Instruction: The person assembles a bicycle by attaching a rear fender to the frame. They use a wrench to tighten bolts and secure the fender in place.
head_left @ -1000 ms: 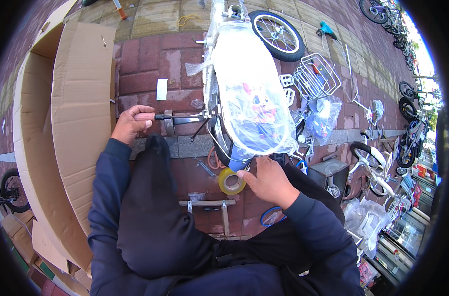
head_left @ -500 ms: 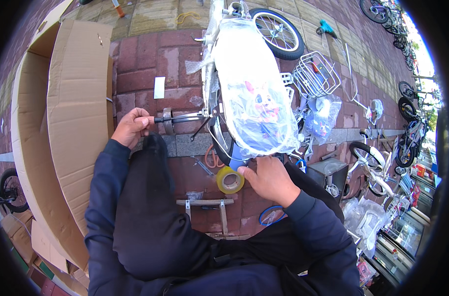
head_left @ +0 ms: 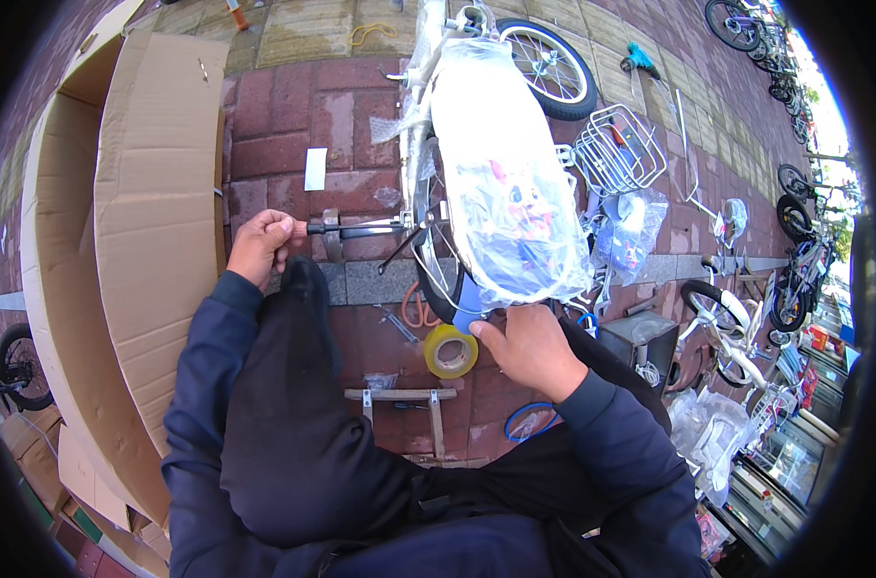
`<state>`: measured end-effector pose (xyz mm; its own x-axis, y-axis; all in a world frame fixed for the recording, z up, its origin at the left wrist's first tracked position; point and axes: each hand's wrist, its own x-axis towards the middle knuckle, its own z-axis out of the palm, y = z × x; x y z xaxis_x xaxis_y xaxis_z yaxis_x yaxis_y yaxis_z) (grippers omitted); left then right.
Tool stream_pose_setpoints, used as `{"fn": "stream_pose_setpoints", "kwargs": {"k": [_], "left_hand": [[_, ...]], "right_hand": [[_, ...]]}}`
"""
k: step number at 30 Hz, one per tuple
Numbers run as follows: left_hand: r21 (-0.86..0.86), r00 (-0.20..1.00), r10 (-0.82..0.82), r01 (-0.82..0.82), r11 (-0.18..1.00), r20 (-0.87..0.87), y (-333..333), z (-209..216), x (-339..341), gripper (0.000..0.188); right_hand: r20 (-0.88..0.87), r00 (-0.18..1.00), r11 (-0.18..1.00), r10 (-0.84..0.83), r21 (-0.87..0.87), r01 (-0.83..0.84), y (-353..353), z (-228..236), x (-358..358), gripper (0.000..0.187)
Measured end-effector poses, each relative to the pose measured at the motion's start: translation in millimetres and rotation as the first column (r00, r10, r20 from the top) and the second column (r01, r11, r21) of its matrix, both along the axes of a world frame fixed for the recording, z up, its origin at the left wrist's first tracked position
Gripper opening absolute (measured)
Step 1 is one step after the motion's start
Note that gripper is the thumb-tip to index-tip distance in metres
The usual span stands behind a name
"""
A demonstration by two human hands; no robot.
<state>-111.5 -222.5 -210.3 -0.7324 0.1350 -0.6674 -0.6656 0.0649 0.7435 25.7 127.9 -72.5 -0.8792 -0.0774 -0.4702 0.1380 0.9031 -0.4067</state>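
Observation:
In front of me stands a partly assembled children's bicycle [head_left: 423, 91], its long white seat-like part [head_left: 496, 125] wrapped in clear plastic and printed with a cartoon rabbit. My left hand [head_left: 259, 247] is closed round the reddish handle of a screwdriver [head_left: 310, 228], whose shaft points right at the bicycle's wheel hub area. A grey ring [head_left: 333, 237] is beside the shaft. My right hand [head_left: 534, 353] grips the near end of the bicycle, thumb by a blue mudguard [head_left: 472, 306] and the fingers hidden beneath the wrapped part. Below lies a yellow tape roll [head_left: 450, 351].
A large open cardboard box [head_left: 158, 193] stands along the left. Rightward lie a loose wheel [head_left: 549, 69], a wire basket [head_left: 619, 149], a teal power drill [head_left: 639, 59] and a metal box [head_left: 640, 337]. A small wooden stool [head_left: 399, 395] is between my legs.
The bicycle and its wrapped part have shifted slightly to the right. My left hand with the screwdriver has moved a little right too; my right hand keeps its hold.

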Motion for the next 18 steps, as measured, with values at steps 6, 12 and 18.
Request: {"fn": "stream_pose_setpoints", "kwargs": {"k": [6,12,18], "left_hand": [[-0.005,0.965,-0.040,0.043,0.999,0.258,-1,7,5,0.039],[-0.149,0.992,-0.051,0.068,0.986,0.113,2,13,-4,0.036],[0.140,0.998,0.051,-0.055,0.989,0.036,-1,7,2,0.032]], "right_hand": [[0.062,0.998,1.000,0.018,0.017,-0.019,1,0,-1,0.052],[0.000,0.999,0.999,0.050,0.001,-0.050,4,-5,2,0.054],[-0.050,0.997,0.998,0.055,-0.011,-0.056,3,-4,1,0.053]]}}
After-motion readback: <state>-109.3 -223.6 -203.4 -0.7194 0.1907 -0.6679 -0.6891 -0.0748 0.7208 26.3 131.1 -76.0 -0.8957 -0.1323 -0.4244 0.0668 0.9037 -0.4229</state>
